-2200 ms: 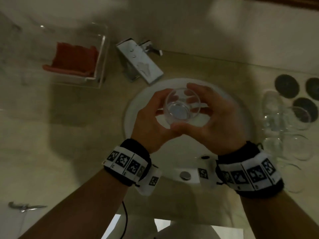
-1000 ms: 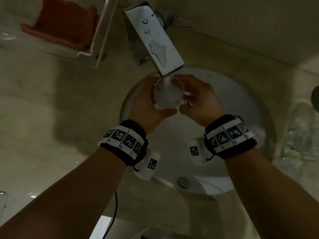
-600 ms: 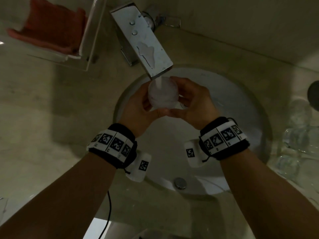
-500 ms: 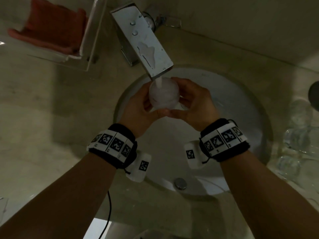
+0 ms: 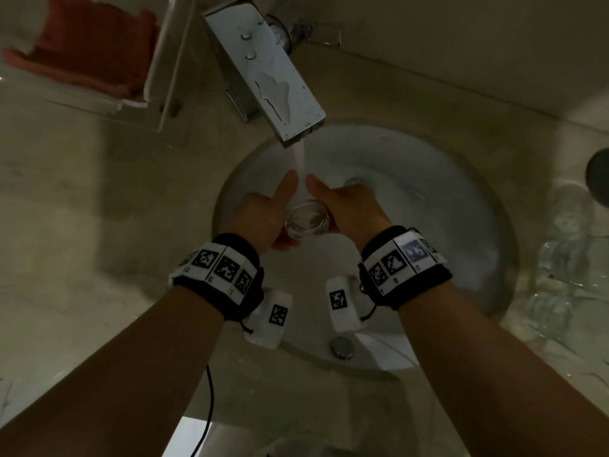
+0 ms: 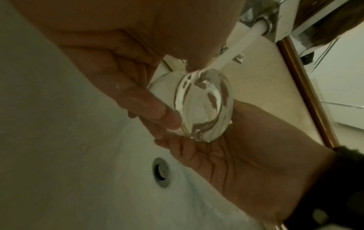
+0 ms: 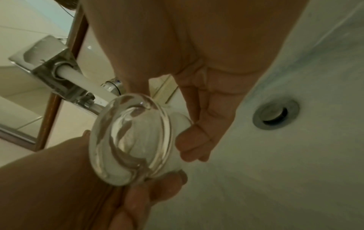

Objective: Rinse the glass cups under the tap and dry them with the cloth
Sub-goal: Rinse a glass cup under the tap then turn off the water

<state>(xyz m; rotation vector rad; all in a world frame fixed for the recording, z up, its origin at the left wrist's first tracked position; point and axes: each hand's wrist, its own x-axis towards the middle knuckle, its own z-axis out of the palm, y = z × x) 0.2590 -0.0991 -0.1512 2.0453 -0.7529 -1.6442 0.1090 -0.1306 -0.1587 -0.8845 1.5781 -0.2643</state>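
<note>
A clear glass cup (image 5: 306, 220) lies tipped between my two hands, low in the white sink (image 5: 428, 199), its thick base toward me. Water (image 5: 299, 156) falls from the square chrome tap (image 5: 263, 70) onto its far side. My left hand (image 5: 260, 219) cups it from the left, fingers (image 6: 141, 99) curled under it. My right hand (image 5: 352, 209) holds it from the right, fingers (image 7: 199, 140) wrapped against its wall. Both thumbs point away toward the stream. The cup's base (image 6: 202, 105) (image 7: 130, 140) fills both wrist views. A red cloth (image 5: 89, 51) lies in a clear box at the back left.
Several more glasses (image 5: 566, 258) stand on the counter right of the sink, with a dark round coaster (image 5: 598, 179) behind them. The drain (image 6: 161, 174) (image 7: 275, 116) sits in the basin below my hands. A chrome knob (image 5: 342, 347) is on the sink's near rim.
The cup was upright and high under the spout, filling with water. Both hands have since lowered it into the basin and tipped it, and the thumbs have straightened.
</note>
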